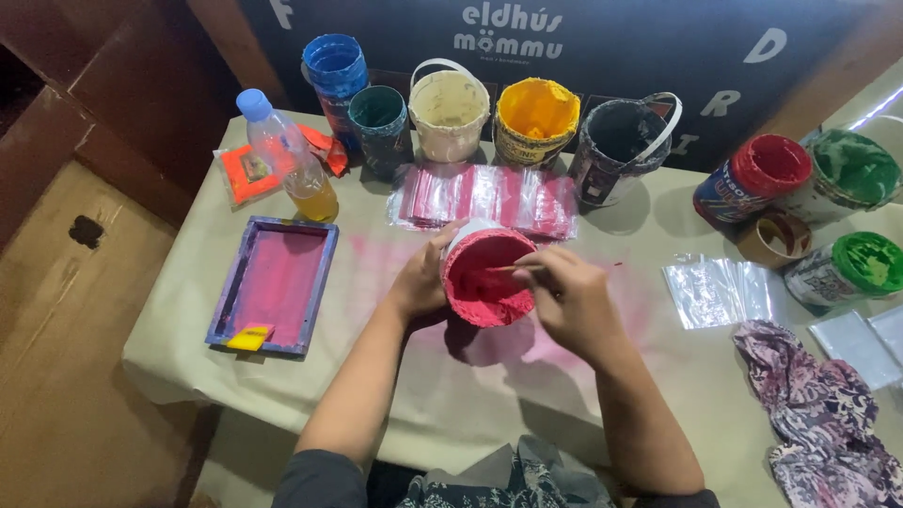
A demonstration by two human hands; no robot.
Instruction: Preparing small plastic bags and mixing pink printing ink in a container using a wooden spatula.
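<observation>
**Pink paint tub gripped and stirred over papered table**

Nearest the lens: dark sleeves and a patterned lap at 6 o'clock, forearms reaching up toward centre. Underneath everything, a table point(489, 395) wrapped in beige paper, stained pink around the middle. At 4 o'clock, a crumpled floral cloth point(828, 414). At 9 o'clock, a purple-framed printing screen point(275, 282) with pink mesh, a small yellow scraper point(249, 337) on its near edge. Along 12 o'clock, a row of paint pots: blue point(336, 71), dark green point(379, 118), cream point(449, 111), yellow point(536, 118), black point(621, 146); toward 2 o'clock, red point(757, 174) and two green ones point(851, 169). Just below the row, a fan of pink-printed plastic bags point(489, 198). At 11 o'clock, a clear bottle point(292, 160) with yellow liquid and a blue cap. At 3 o'clock, clear plastic sheets point(720, 292).

Dead centre, tilted toward the lens: pink paint tub point(487, 277). Left hand point(420, 280) curled around its left wall, thumb over the rim, holding it firmly. Right hand point(569, 296) closed in a pinch on a thin stick point(517, 268), tip down in the pink paint.
</observation>
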